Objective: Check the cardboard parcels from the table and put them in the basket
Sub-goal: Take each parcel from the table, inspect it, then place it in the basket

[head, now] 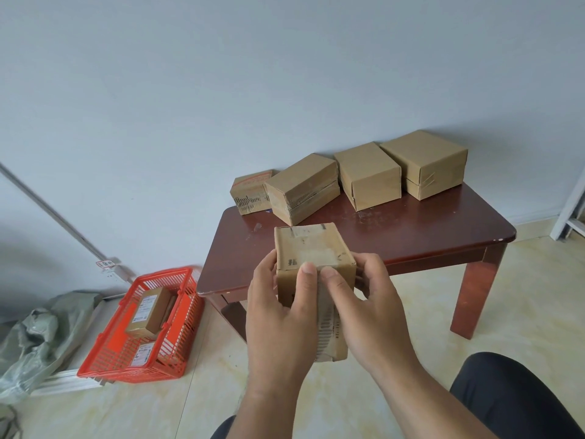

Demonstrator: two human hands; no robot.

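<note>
I hold a small cardboard parcel (311, 248) upright in front of the table's near edge. My left hand (278, 312) grips its left side with the thumb on the front face. My right hand (364, 305) grips its right side, thumb beside the left thumb on a strip of tape. Several more taped cardboard parcels (368, 174) stand in a row along the back of the dark red table (427, 229). On the floor at the left sits a red plastic basket (177, 353) that holds two labelled parcels (148, 312).
A grey-green sack (34, 337) lies on the floor left of the basket, beside white rails along the wall. A white frame (569, 213) stands at the far right. My dark-trousered knees (512, 397) show at the bottom. Pale tiled floor surrounds the table.
</note>
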